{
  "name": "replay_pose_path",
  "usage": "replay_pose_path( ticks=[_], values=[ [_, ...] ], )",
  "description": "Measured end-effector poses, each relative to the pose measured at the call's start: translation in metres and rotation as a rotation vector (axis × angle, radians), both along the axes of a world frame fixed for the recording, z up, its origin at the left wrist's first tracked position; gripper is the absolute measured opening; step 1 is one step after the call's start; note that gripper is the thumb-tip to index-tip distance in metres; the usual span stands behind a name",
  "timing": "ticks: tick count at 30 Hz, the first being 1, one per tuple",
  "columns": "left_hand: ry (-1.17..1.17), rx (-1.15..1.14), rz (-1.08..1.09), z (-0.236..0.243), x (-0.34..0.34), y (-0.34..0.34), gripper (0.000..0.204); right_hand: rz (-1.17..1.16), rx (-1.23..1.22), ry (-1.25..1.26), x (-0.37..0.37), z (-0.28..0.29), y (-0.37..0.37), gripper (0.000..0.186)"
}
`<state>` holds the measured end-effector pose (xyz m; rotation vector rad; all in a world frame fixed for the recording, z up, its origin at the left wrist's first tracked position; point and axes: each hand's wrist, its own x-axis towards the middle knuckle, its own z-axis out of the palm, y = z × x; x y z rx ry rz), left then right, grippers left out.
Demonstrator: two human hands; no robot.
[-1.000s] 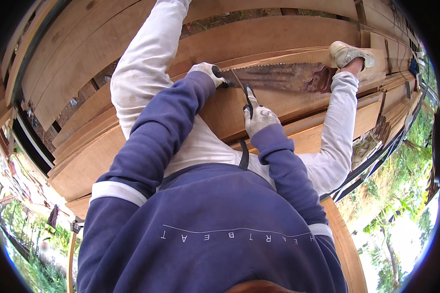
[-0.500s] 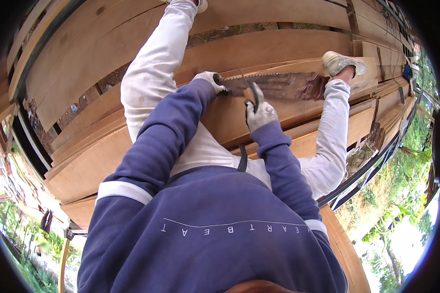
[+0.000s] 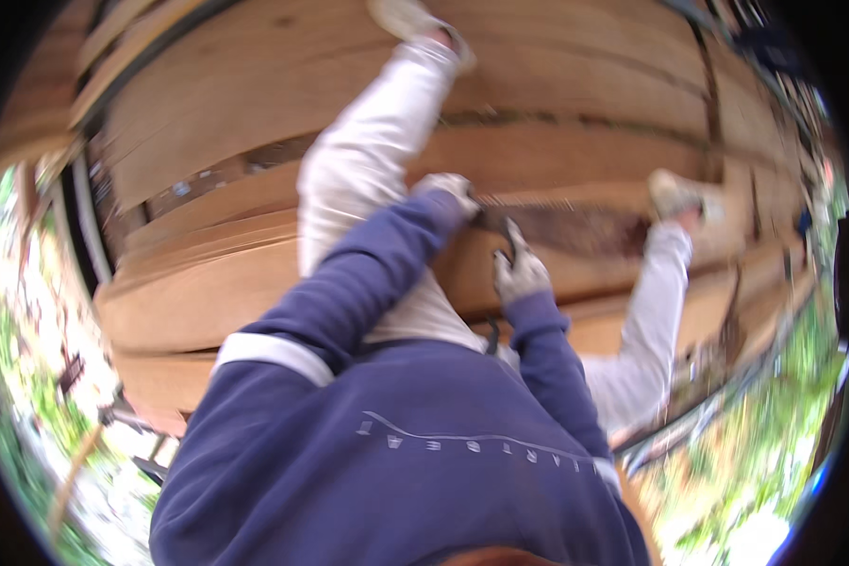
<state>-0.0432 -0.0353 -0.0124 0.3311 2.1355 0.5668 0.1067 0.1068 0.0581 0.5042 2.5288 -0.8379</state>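
A handsaw with a long brown, rusty-looking blade [image 3: 566,228] lies across the boards, its toothed edge facing away from me. Its reddish-brown wooden handle [image 3: 635,234] is at the right, beside my right shoe [image 3: 674,196]. My left hand [image 3: 450,191], in a pale glove with dark fingertips, is closed on the blade's narrow left end. Just below the blade, my gloved right hand [image 3: 522,272] is closed with its index finger stretched forward. It grips a file, whose thin shaft and wooden handle are mostly lost in motion blur now.
Wide brown planks [image 3: 575,75] lie under and around me, with dark gaps between some. My left leg [image 3: 363,141] stretches forward and my right leg [image 3: 646,302] is bent. A wooden post [image 3: 74,476] and greenery [image 3: 726,472] lie beyond the stack.
The whole view has shifted and blurred, with saw, hands and legs lower and mostly farther right in it. My right hand has tilted, and the file no longer shows clearly.
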Motion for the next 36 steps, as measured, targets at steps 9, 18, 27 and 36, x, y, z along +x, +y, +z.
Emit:
replay_pose_path(
  ticks=[9,18,27,36],
  values=[
    [0.562,0.080,0.173,0.128,0.043,-0.121,0.056,-0.319,-0.507,0.108,-0.074,-0.003,-0.045,0.057],
    [0.318,0.374,0.696,0.260,0.129,-0.190,0.027,0.145,-0.702,0.324,-0.115,0.097,-0.125,0.058],
    [0.471,0.107,0.600,0.211,0.102,-0.173,0.043,0.477,-0.699,0.272,-0.135,0.118,-0.150,0.056],
    [0.815,-0.095,0.271,0.015,0.071,-0.139,0.075,0.698,-0.296,0.499,-0.175,0.060,-0.166,0.053]
  ],
)
